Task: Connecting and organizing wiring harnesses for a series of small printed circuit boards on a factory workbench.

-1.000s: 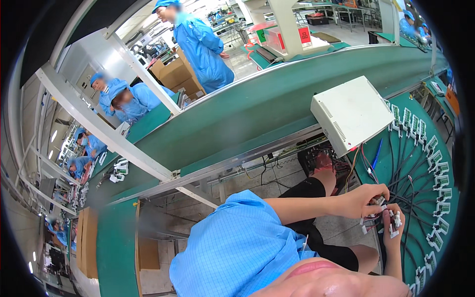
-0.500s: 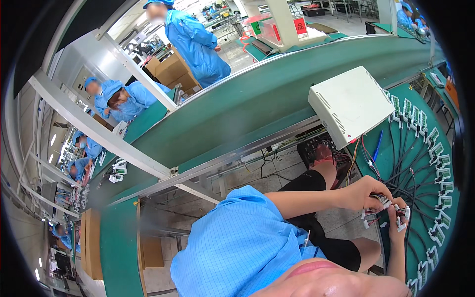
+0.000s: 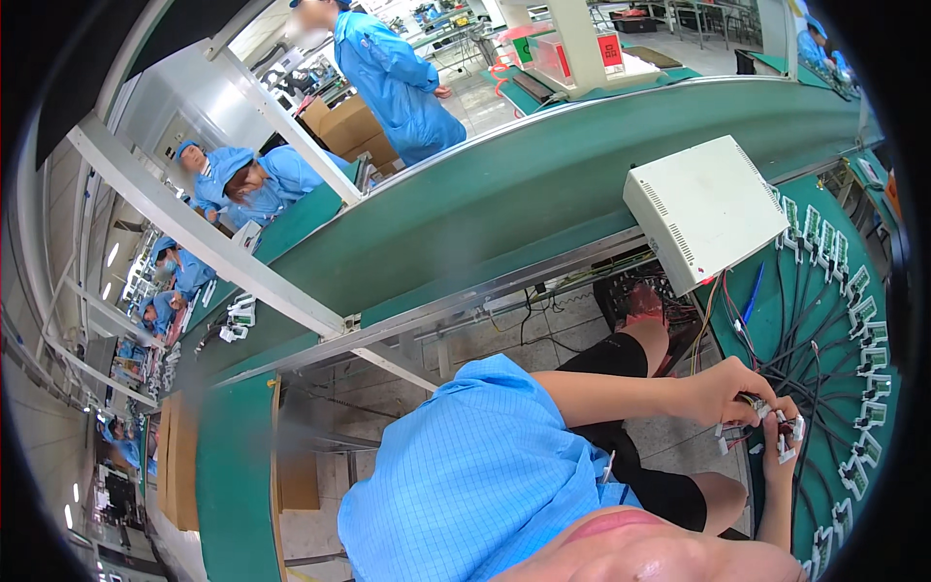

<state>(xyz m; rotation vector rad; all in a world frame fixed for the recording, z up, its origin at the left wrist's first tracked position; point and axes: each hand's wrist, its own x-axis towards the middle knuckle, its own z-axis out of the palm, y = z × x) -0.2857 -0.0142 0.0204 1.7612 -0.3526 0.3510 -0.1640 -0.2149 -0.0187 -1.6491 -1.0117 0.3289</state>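
Over the near edge of the green table (image 3: 722, 339), both hands meet at a bunch of thin coloured wires. The wires end in small white connectors (image 3: 797, 429). Fingers of my left hand (image 3: 720, 390) are closed round part of the bunch, with a connector dangling below them. My right hand (image 3: 779, 451) pinches white connectors beside it, its thumb pointing up. Fingers hide most of the wires. Black cables (image 3: 824, 396) fan out over the table just beyond the hands. They run to a curved row of white-framed modules with green circuit boards (image 3: 875, 360).
A beige metal box (image 3: 708, 215) stands at the table's far left corner, with coloured wires below it. A blue pen (image 3: 754, 293) lies nearby. A green counter (image 3: 485, 233) with white posts crosses the view. Beyond it, a person in blue (image 3: 398, 82) stands near cardboard boxes (image 3: 359, 126).
The whole view has shifted slightly, so the box, modules and background sit a little further right and lower. Both hands stay together on the wires, with the left fingers slightly shifted.
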